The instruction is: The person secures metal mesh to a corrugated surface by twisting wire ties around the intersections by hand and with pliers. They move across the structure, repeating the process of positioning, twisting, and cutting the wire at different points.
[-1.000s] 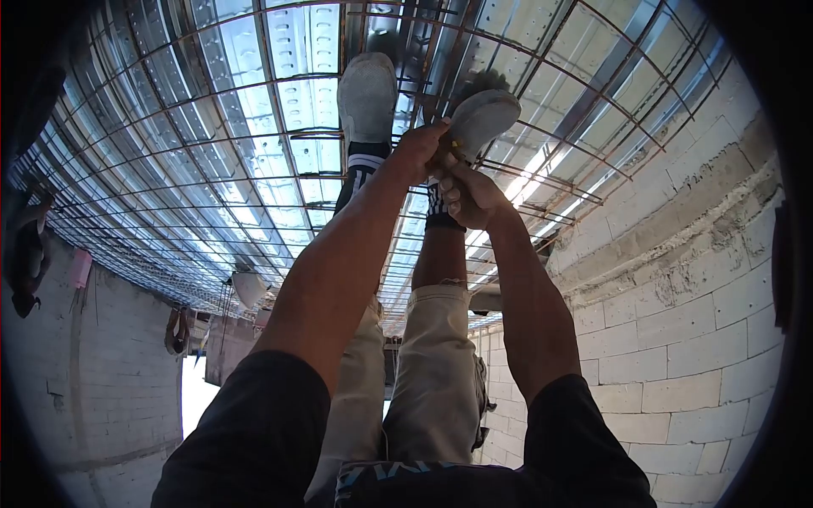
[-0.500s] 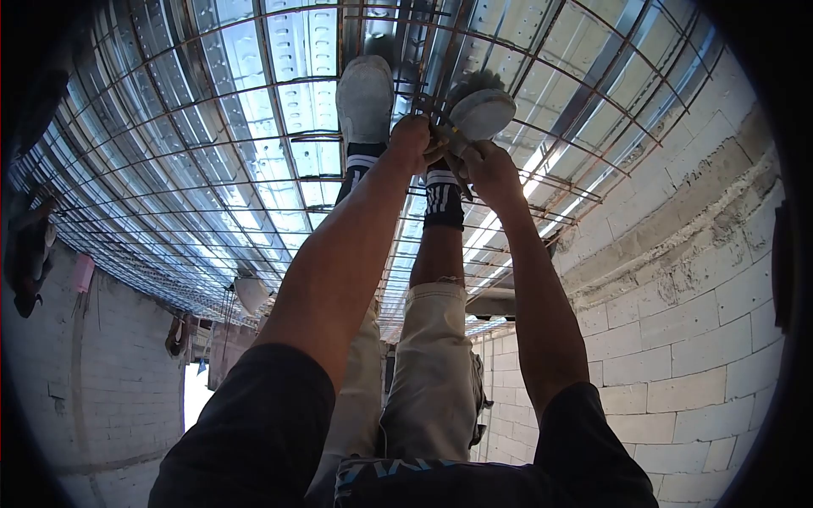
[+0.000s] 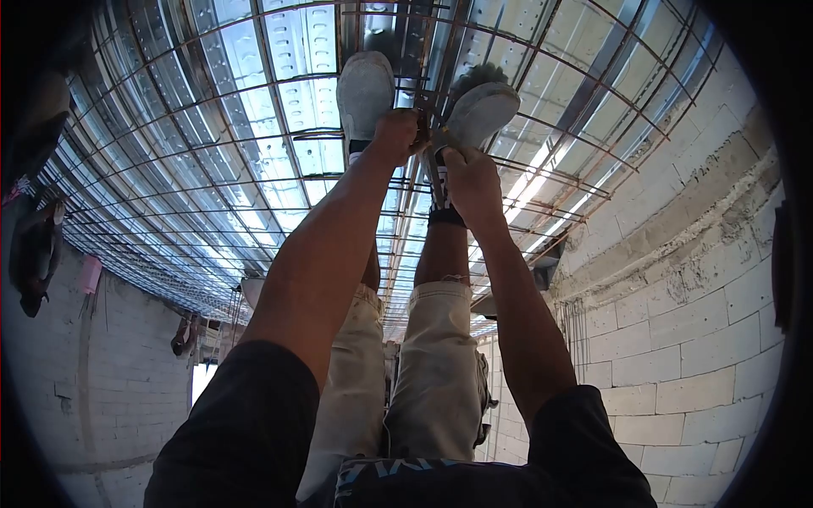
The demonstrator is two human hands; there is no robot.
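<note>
My left hand (image 3: 397, 135) is closed beside the left shoe, its fingers up against the crossing rebar; what they pinch is too small to make out. In my right hand (image 3: 474, 179) is a pair of pliers (image 3: 439, 166), mostly hidden by the fingers, with its head at the bars between the two hands. The rebar mesh (image 3: 318, 136) lies beneath both hands. My left shoe (image 3: 366, 89) and right shoe (image 3: 484, 112) rest on it, either side of the work spot.
Under the mesh runs shiny corrugated metal decking (image 3: 292, 51). A block wall (image 3: 677, 372) rises on the right, another wall (image 3: 135, 364) on the left. Other people (image 3: 35, 250) are at the far left edge. A pink object (image 3: 91, 274) hangs near the left wall.
My left hand has shifted slightly left, away from the right hand. The right hand has come a little left and down, with the pliers now turned more upright.
</note>
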